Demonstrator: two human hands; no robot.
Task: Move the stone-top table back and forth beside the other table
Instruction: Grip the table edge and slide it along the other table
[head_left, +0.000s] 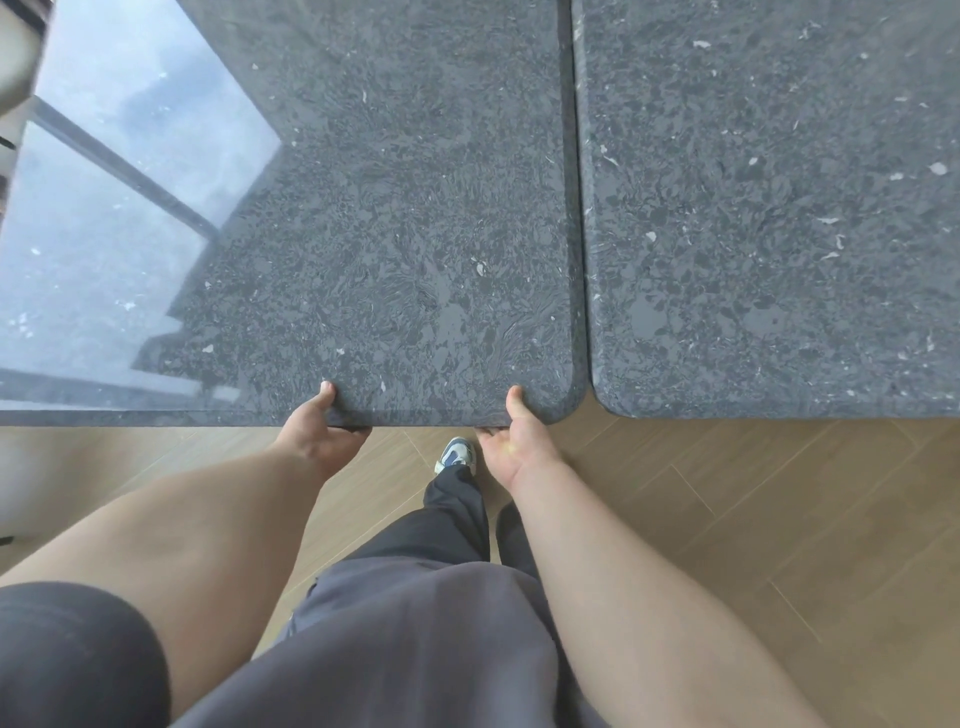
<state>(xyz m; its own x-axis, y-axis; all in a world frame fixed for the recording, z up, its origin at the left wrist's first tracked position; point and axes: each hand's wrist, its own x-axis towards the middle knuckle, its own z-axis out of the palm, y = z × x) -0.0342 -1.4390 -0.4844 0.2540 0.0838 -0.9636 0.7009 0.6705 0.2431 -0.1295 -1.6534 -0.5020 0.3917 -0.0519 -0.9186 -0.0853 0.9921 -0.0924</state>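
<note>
A dark grey speckled stone-top table (374, 234) fills the left and middle of the head view. Its rounded right corner lies close beside a second, matching stone table (769, 208), with a narrow dark gap between them. My left hand (319, 431) grips the near edge of the left table, thumb on top and fingers under the slab. My right hand (511, 441) grips the same edge near the right corner, thumb up on the top and fingers hidden beneath.
Light wood herringbone floor (727, 519) lies below the tables' near edges. My foot in a white and blue shoe (454, 453) stands just under the table's edge between my hands. A bright window reflection covers the table's left part (104, 208).
</note>
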